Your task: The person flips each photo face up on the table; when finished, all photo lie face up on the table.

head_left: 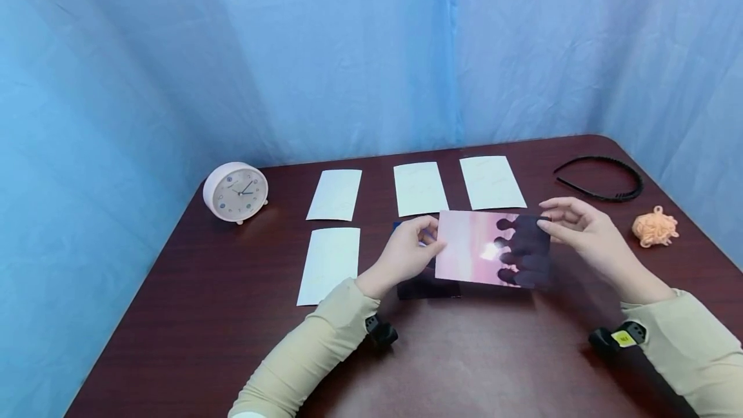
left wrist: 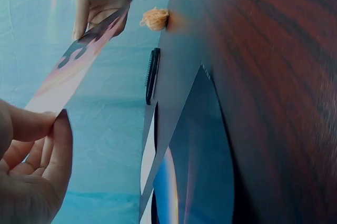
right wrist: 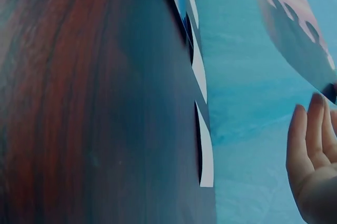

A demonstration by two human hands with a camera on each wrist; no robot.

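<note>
A glossy photo print point(head_left: 467, 244) with a pink sky and dark silhouettes of people is held above the table, its picture side toward the head camera. My left hand point(head_left: 408, 253) pinches its left edge between thumb and fingers, as the left wrist view also shows. At the upper right corner, my right hand point(head_left: 580, 234) holds the print with thumb and fingertips; in the right wrist view the fingers point(right wrist: 299, 134) lie just beside that dark corner. Beneath the held print, partly hidden, a dark photo point(head_left: 429, 289) with some blue lies on the table.
Several white cards lie around, including a front-left card point(head_left: 331, 257), a back-left card point(head_left: 335, 195) and a back-right card point(head_left: 492, 182). A round alarm clock point(head_left: 237, 192) stands at the left. A black headband point(head_left: 624, 195) and an orange yarn-like bundle point(head_left: 654, 228) lie at the right. Blue curtains point(head_left: 325, 57) surround the table.
</note>
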